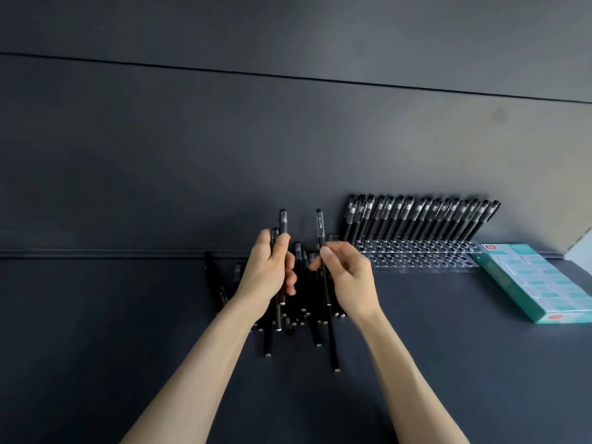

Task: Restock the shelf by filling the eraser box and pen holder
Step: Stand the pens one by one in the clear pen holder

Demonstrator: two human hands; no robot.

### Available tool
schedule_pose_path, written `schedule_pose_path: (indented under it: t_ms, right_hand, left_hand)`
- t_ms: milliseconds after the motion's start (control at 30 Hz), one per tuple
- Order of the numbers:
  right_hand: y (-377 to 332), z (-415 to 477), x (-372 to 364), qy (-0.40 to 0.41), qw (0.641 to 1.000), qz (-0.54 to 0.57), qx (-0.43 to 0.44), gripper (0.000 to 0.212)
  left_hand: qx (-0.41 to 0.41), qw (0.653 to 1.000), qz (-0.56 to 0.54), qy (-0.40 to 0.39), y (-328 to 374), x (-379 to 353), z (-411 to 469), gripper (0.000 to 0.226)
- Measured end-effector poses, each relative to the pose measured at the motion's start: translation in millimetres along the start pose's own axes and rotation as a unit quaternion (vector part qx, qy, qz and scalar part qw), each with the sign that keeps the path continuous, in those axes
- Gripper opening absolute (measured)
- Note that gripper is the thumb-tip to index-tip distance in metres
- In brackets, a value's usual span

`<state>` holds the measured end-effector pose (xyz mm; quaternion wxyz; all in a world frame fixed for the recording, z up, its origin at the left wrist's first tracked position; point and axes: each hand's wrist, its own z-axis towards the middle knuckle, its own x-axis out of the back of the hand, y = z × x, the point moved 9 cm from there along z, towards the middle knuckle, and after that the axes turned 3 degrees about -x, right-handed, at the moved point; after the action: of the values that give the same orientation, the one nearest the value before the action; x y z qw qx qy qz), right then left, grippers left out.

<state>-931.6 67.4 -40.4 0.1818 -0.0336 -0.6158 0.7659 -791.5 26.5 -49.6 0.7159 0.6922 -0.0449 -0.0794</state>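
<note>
A dark grey wall (224, 149) crossed by a thin seam (288, 77), with a pale panel (582, 249) at far right.

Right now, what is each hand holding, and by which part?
Left hand grips a few black pens around mid-barrel, caps up. Right hand pinches one black pen just below its cap.

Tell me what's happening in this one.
A person is restocking pens. The left hand grips a few black capped pens; the right hand pinches a single black pen, both above a loose pile of pens on the dark shelf. The clear plastic pen holder has its back row filled, front holes empty. The green eraser box looks full.
</note>
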Motion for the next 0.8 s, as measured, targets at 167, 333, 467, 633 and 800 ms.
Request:
schedule_pose_path:
  t_ms: [167, 333, 467, 633, 800]
  right_hand:
    - [-14.6, 1.6, 38.8, -0.062, 0.997, 0.049, 0.001, 0.015]
    - [-9.6, 2.8, 98.7, -0.078, 0.992, 0.102, -0.013, 0.065]
    - [-5.9, 7.5, 130.3, -0.077, 0.993, 0.091, 0.008, 0.074]
    - [-8.1, 20.4, 144.5, -0.028, 0.997, 0.05, 0.055, 0.047]
    - [-29.1, 36.6, 146.5, 0.033, 0.991, 0.031, 0.126, 0.045]
  left_hand:
    - [-0.009, 0.999, -0.042, -0.021, 3.7, -45.8, -12.4, 0.023]
    - [-0.028, 0.998, -0.05, -0.002, 3.1, -102.8, -26.7, 0.021]
    - [-0.076, 0.995, -0.034, 0.045, 4.9, -123.0, -36.5, 0.023]
    - [-0.106, 0.99, 0.01, 0.09, -5.6, -126.9, -45.0, 0.026]
    - [-0.095, 0.991, -0.007, 0.098, -11.2, -126.2, -48.8, 0.023]
